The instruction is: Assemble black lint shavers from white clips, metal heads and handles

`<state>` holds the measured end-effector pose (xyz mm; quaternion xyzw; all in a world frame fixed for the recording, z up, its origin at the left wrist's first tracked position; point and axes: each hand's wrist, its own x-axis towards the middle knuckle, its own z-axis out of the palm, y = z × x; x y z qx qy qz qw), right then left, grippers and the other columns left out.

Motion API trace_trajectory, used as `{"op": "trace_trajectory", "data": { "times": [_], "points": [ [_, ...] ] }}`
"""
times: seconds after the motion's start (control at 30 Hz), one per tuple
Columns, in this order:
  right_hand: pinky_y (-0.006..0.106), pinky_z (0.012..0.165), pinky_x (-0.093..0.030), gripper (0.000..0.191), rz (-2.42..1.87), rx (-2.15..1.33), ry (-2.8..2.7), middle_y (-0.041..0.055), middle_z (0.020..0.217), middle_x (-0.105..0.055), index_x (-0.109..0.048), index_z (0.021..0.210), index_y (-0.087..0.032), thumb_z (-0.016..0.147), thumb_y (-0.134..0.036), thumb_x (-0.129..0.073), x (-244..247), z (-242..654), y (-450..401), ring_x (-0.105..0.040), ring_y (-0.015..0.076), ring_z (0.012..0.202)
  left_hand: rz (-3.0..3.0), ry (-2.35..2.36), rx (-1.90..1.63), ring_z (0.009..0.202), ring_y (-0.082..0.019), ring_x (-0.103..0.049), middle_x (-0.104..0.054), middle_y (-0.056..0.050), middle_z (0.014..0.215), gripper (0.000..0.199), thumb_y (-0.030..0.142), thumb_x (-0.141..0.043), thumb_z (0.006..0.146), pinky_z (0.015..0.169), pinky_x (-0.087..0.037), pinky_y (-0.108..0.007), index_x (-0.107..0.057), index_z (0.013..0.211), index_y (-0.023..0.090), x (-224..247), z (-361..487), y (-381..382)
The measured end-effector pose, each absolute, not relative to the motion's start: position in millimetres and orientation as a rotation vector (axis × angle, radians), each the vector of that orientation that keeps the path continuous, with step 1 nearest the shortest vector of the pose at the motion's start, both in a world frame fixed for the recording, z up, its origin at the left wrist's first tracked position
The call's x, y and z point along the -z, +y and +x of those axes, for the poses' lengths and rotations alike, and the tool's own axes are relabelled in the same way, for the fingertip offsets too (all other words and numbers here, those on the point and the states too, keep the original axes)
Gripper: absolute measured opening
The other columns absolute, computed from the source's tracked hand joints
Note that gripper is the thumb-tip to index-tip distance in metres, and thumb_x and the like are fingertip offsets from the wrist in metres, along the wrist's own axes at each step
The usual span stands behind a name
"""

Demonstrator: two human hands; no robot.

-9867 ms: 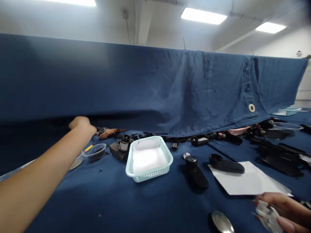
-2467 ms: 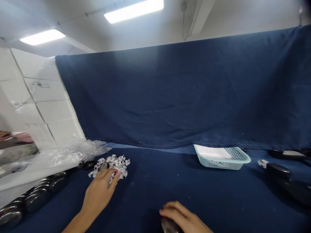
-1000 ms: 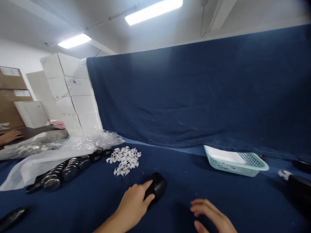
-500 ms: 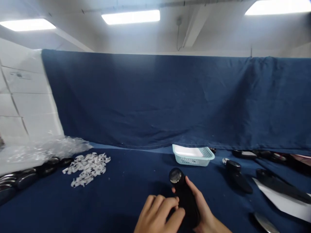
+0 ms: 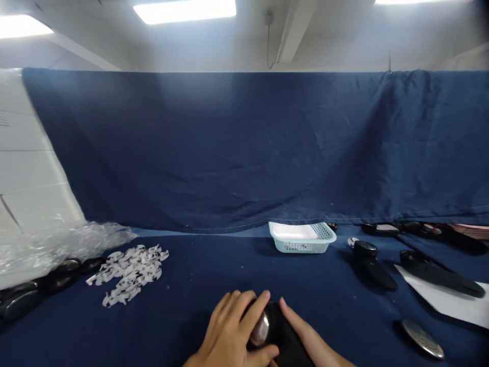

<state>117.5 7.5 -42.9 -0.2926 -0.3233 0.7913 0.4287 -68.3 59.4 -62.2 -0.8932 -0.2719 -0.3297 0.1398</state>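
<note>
A long black object [image 5: 287, 334] with a shiny silver-black rounded part is held low at the bottom of the head view; its exact kind is unclear. My left hand [image 5: 233, 331] curls over the shiny part, fingers bent round it and thumb below. My right hand [image 5: 311, 336] grips the black body from the right side, its thumb pointing up along the edge. The lower end of the object runs out of the frame. To the right lies a similar black piece [image 5: 376, 272] with a round shiny end.
White curled bits [image 5: 133, 270] form a pile on the blue cloth [image 5: 198, 285]. Glossy black parts [image 5: 26, 300] line the left beside clear plastic [image 5: 69, 244]. A pale-blue basket [image 5: 305, 245] stands at the back. Right are white paper [image 5: 446, 300], a long black piece [image 5: 443, 275] and an oval silvery piece [image 5: 422, 339].
The black object has come down and closer to me, its round end now lower. My left hand has moved from the black body up over the shiny part. The view has shifted slightly.
</note>
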Motion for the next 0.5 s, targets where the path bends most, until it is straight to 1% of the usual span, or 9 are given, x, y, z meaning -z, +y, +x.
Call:
{"op": "trace_trajectory", "data": {
  "times": [0.07, 0.1, 0.13, 0.2, 0.27, 0.37, 0.43, 0.5],
  "points": [
    [0.032, 0.088, -0.050, 0.051, -0.758, -1.826, -0.855, 0.0038, 0.083, -0.072, -0.070, 0.086, -0.024, 0.066, -0.070, -0.067, 26, 115, -1, -0.062, 0.0254, 0.101, -2.433, -0.769, 1.020, 0.091, -0.030, -0.066, -0.069, -0.009, 0.100, 0.061, 0.065, -0.027, 0.089, 0.082, -0.051, -0.050, -0.053, 0.124, 0.023, 63, -68, 57],
    [0.032, 0.093, -0.048, 0.049, -0.775, -1.777, -0.875, 0.0041, 0.088, -0.072, -0.070, 0.089, -0.023, 0.067, -0.067, -0.069, 19, 115, -6, -0.060, 0.0252, 0.106, -2.383, -0.778, 1.050, 0.088, -0.031, -0.066, -0.070, -0.009, 0.096, 0.059, 0.060, -0.020, 0.091, 0.081, -0.051, -0.050, -0.056, 0.119, 0.022, 63, -67, 55],
    [0.033, 0.095, -0.047, 0.049, -0.790, -1.764, -0.896, 0.0047, 0.090, -0.072, -0.070, 0.089, -0.021, 0.069, -0.065, -0.068, 13, 116, -11, -0.059, 0.0252, 0.108, -2.356, -0.791, 1.060, 0.088, -0.031, -0.067, -0.070, -0.010, 0.094, 0.057, 0.054, -0.017, 0.093, 0.080, -0.050, -0.049, -0.057, 0.117, 0.021, 63, -66, 53],
    [0.034, 0.091, -0.048, 0.050, -0.822, -1.808, -0.929, 0.0062, 0.086, -0.071, -0.070, 0.085, -0.019, 0.071, -0.067, -0.065, 9, 116, -19, -0.062, 0.0254, 0.101, -2.361, -0.802, 1.010, 0.085, -0.031, -0.067, -0.070, -0.011, 0.095, 0.052, 0.044, -0.017, 0.093, 0.078, -0.051, -0.049, -0.055, 0.119, 0.018, 60, -65, 49],
    [0.034, 0.084, -0.052, 0.054, -0.857, -1.853, -0.937, 0.0063, 0.074, -0.069, -0.068, 0.074, -0.017, 0.070, -0.071, -0.062, 16, 113, -20, -0.066, 0.0239, 0.086, -2.386, -0.814, 0.933, 0.082, -0.031, -0.069, -0.071, -0.013, 0.096, 0.048, 0.038, -0.021, 0.091, 0.074, -0.053, -0.049, -0.052, 0.121, 0.016, 56, -63, 45],
    [0.033, 0.074, -0.054, 0.063, -0.905, -1.824, -0.910, 0.0043, 0.060, -0.063, -0.063, 0.062, -0.017, 0.067, -0.079, -0.054, 37, 100, -8, -0.066, 0.0201, 0.067, -2.427, -0.916, 0.863, 0.075, -0.028, -0.070, -0.072, -0.014, 0.091, 0.041, 0.029, -0.024, 0.090, 0.067, -0.056, -0.044, -0.050, 0.118, 0.012, 47, -60, 43],
    [0.033, 0.070, -0.055, 0.066, -0.913, -1.788, -0.877, 0.0029, 0.054, -0.060, -0.062, 0.061, -0.017, 0.066, -0.082, -0.051, 50, 90, 3, -0.065, 0.0194, 0.062, -2.459, -0.979, 0.852, 0.071, -0.025, -0.071, -0.072, -0.014, 0.088, 0.038, 0.025, -0.025, 0.090, 0.063, -0.057, -0.041, -0.049, 0.117, 0.011, 42, -58, 43],
    [0.034, 0.071, -0.055, 0.068, -0.917, -1.762, -0.857, 0.0030, 0.053, -0.061, -0.063, 0.065, -0.016, 0.067, -0.082, -0.050, 54, 84, 10, -0.066, 0.0205, 0.064, -2.468, -0.965, 0.865, 0.072, -0.025, -0.071, -0.072, -0.014, 0.089, 0.039, 0.027, -0.024, 0.091, 0.063, -0.058, -0.040, -0.047, 0.117, 0.011, 41, -57, 45]
  ]
}}
